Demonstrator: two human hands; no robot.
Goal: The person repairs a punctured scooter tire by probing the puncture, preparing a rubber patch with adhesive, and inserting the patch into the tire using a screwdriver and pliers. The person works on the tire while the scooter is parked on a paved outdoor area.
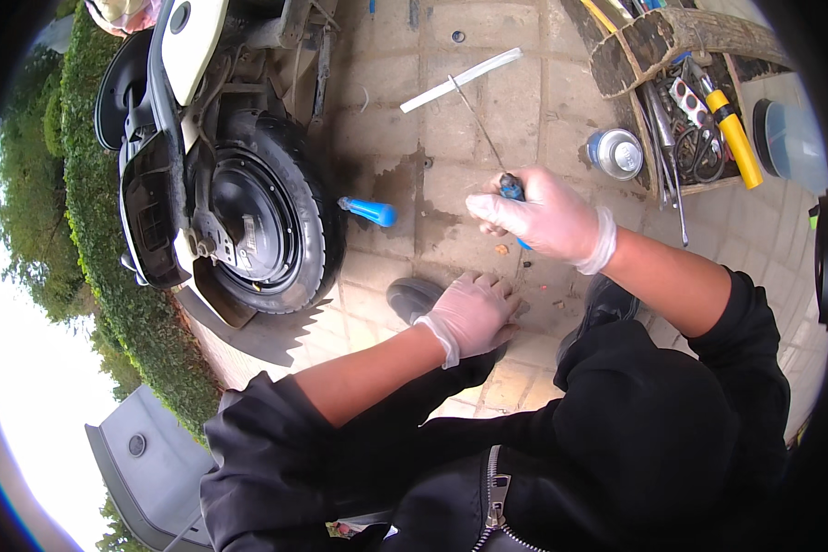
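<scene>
My right hand (554,219), in a thin clear glove, is closed around the blue and black handle of a screwdriver (511,188). Its long thin shaft points away from me, the tip over a white strip (460,80) on the paving. My left hand (470,316), gloved the same way, holds nothing; its fingers are spread, palm down, above my left shoe (412,299). To its far left stands a scooter wheel with a black tyre (305,216). A blue-handled tool (368,211) has its end beside that tyre; whether it touches the rubber I cannot tell.
A wooden toolbox (685,41) at the far right holds pliers, cables and a yellow-handled tool (734,138). Beside it stand a metal can (615,154) and a clear container (794,138). A small round part (458,37) lies on the paving. A hedge (110,230) borders the left.
</scene>
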